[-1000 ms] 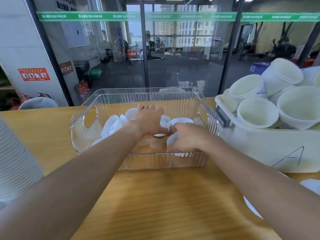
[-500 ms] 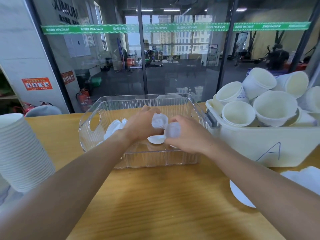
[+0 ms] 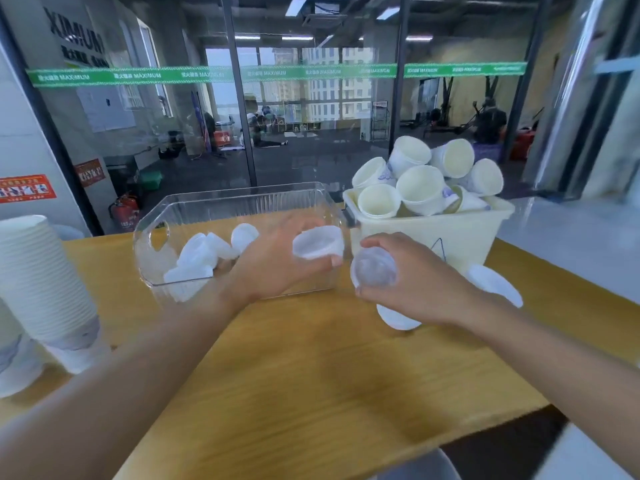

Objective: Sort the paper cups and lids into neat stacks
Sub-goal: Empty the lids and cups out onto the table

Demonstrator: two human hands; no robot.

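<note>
The left hand [image 3: 277,261] grasps a translucent white plastic lid [image 3: 318,242], thumb and fingers closed on its rim, just in front of the near right corner of the clear ribbed plastic bin [image 3: 242,202]; the right hand [image 3: 412,278] grips a second translucent plastic lid [image 3: 374,271] turned face-on to the camera, just right of the first and apart from it; both lids are held above the light wooden table [image 3: 311,375]. Inside the clear bin, toward its left and near side, a loose heap of white plastic lids [image 3: 204,258] lies jumbled. To the right of the bin, touching or just beside it, stands a cream plastic tub [image 3: 460,233] marked with a blue line drawing, piled high with loose white paper cups [image 3: 420,188] tilted every way. On the table near the tub, partly hidden by the right wrist, lie flat white lids [image 3: 495,284]; whether they form a stack cannot be told. At the far left edge a tall nested stack of white paper cups [image 3: 38,282] lies tilted on the table. Beyond the table runs a glass wall with a green printed band [image 3: 277,72].
</note>
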